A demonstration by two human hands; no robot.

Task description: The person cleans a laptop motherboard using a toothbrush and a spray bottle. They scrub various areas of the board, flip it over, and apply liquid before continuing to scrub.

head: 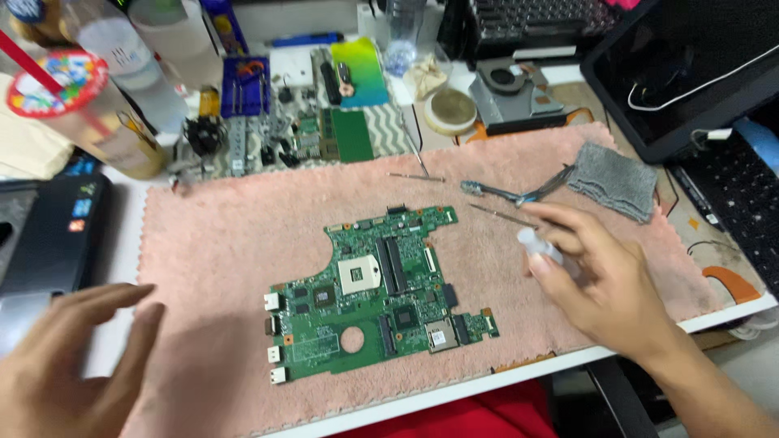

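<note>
A green laptop motherboard (381, 292) lies flat on a pink towel (235, 235) in the middle of the desk, its square processor socket facing up. My right hand (600, 284) hovers to the right of the board and is closed around a small translucent syringe-like tube (537, 244). My left hand (65, 365) floats at the lower left, over the towel's edge, fingers spread and empty, well apart from the board.
Thin metal tweezers (503, 215) and a blue-tipped tool (495, 191) lie on the towel beyond my right hand, beside a folded grey cloth (614, 180). A cooling fan part (511, 93), memory sticks, small parts and a lidded drink cup (73, 105) crowd the back. Laptop bodies flank both sides.
</note>
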